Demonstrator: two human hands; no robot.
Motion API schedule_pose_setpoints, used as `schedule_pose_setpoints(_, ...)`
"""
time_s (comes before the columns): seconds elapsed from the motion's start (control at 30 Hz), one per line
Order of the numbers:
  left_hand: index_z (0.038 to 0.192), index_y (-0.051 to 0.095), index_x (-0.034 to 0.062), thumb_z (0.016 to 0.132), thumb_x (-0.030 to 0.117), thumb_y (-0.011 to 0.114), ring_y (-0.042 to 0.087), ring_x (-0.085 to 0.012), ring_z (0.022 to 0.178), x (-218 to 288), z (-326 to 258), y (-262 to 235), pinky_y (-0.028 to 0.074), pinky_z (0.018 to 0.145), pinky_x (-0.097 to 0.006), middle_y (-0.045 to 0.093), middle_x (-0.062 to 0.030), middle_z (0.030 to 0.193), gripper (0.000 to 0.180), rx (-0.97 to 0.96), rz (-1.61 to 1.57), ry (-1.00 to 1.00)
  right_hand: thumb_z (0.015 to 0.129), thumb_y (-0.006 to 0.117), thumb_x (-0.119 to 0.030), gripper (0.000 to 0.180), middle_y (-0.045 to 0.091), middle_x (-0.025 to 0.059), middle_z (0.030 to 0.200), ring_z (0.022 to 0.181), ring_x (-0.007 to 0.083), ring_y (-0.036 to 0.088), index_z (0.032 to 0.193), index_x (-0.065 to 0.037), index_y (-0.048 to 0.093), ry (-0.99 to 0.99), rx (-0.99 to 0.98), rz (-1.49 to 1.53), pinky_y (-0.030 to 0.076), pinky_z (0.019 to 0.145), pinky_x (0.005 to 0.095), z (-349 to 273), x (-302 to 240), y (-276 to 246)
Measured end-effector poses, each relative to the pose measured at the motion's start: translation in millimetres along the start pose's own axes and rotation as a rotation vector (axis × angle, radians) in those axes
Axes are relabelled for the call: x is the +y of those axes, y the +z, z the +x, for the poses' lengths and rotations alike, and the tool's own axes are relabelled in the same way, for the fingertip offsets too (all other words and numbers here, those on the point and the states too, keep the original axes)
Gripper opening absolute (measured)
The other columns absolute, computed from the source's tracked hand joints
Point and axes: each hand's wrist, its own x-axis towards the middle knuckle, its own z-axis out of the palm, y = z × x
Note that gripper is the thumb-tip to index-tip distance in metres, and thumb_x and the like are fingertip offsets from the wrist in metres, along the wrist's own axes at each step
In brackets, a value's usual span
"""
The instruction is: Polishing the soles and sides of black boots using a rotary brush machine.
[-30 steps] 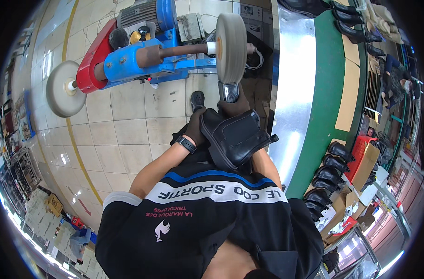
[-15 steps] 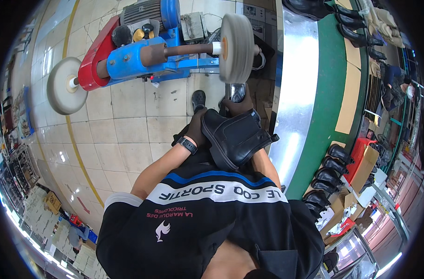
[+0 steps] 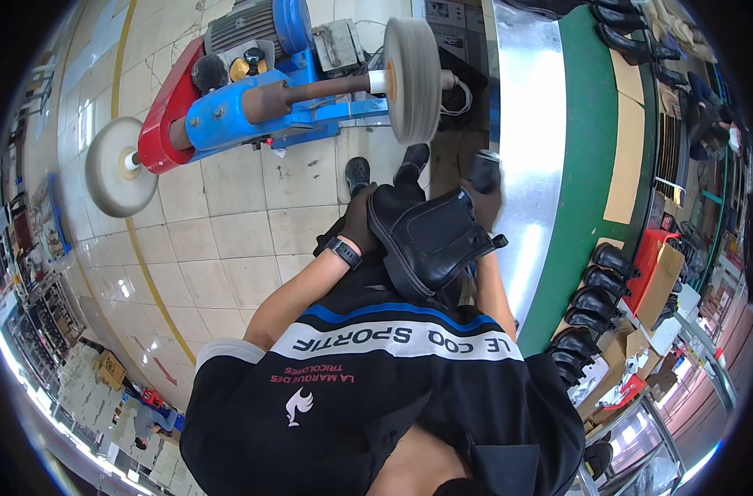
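Note:
A black leather ankle boot (image 3: 439, 234) with elastic side panels and a chunky sole is held up before my body, its sole edge facing left. My left hand (image 3: 359, 221), in a brown glove, is closed on the boot's toe end. Beyond and to the right of the boot, my gloved right hand (image 3: 484, 202) is closed around a small dark block-like piece (image 3: 485, 172) with a pale rim; its exact kind is unclear. The boot hides part of my right hand. Ahead of both hands is a pale buffing wheel (image 3: 414, 81), apart from the boot.
The blue and red polishing machine (image 3: 236, 112) carries a second wheel (image 3: 116, 168) at left. A metal-edged green bench (image 3: 587, 107) runs along the right, with black shoes (image 3: 591, 307) and a red crate (image 3: 648, 269). My dark clogs (image 3: 357, 170) stand on the tiled floor.
My right hand has moved right, taking the dark piece from beneath the buffing wheel towards the bench edge. The boot stays in my left hand, shifted slightly right.

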Motion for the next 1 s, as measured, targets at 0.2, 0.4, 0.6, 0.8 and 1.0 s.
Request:
schedule_pose_setpoints(0.2, 0.097, 0.056, 0.0035, 0.088, 0.039, 0.041, 0.058, -0.0260, 0.088, 2, 29, 20, 0.043, 0.086, -0.037, 0.061, -0.0128, 0.093, 0.039, -0.139, 0.025, 0.020, 0.054, 0.072, -0.038, 0.052, 0.063, 0.0190, 0.074, 0.067, 0.0333, 0.060, 0.084, 0.003, 0.062, 0.072, 0.408, -0.504, 0.047, 0.064, 0.0389, 14, 111, -119)
schedule_pose_setpoints(0.4, 0.098, 0.055, 0.0039, 0.087, 0.047, 0.042, 0.057, -0.0272, 0.091, -5, 50, 35, 0.043, 0.087, -0.039, 0.060, -0.0133, 0.099, 0.046, -0.164, 0.018, 0.019, 0.055, 0.073, -0.034, 0.055, 0.062, 0.0188, 0.087, 0.079, 0.0315, 0.060, 0.095, 0.001, 0.060, 0.286, 0.406, -0.375, 0.047, 0.072, 0.0375, -11, 142, -130)
schedule_pose_setpoints(0.6, 0.103, 0.053, 0.0036, 0.087, 0.050, 0.039, 0.056, -0.0269, 0.092, -9, 53, 36, 0.043, 0.088, -0.040, 0.059, -0.0133, 0.103, 0.051, -0.181, 0.005, 0.078, 0.062, 0.075, -0.009, 0.073, 0.055, 0.0083, 0.102, 0.090, 0.0152, 0.052, 0.126, -0.003, 0.039, 0.143, -0.447, 0.112, 0.045, 0.074, 0.0280, -55, 70, -123)
schedule_pose_setpoints(0.8, 0.108, 0.051, 0.0008, 0.091, 0.045, 0.035, 0.058, -0.0227, 0.089, 2, 39, 60, 0.046, 0.083, -0.034, 0.060, -0.0124, 0.099, 0.050, -0.145, 0.155, 0.228, 0.076, 0.061, -0.013, 0.053, 0.053, 0.0083, 0.113, 0.107, 0.0177, 0.049, 0.123, -0.002, 0.041, 0.692, -0.441, 1.061, 0.037, 0.094, 0.0310, -102, -50, -78)
schedule_pose_setpoints(1.0, 0.106, 0.052, -0.0016, 0.092, 0.037, 0.034, 0.059, -0.0240, 0.087, 20, 47, 70, 0.047, 0.083, -0.034, 0.060, -0.0145, 0.098, 0.045, -0.080, 0.154, 0.220, 0.078, 0.059, -0.014, 0.035, 0.056, 0.0093, 0.108, 0.101, 0.0189, 0.053, 0.110, -0.003, 0.052, 0.645, -0.539, 0.956, 0.040, 0.091, 0.0315, -87, -34, -41)
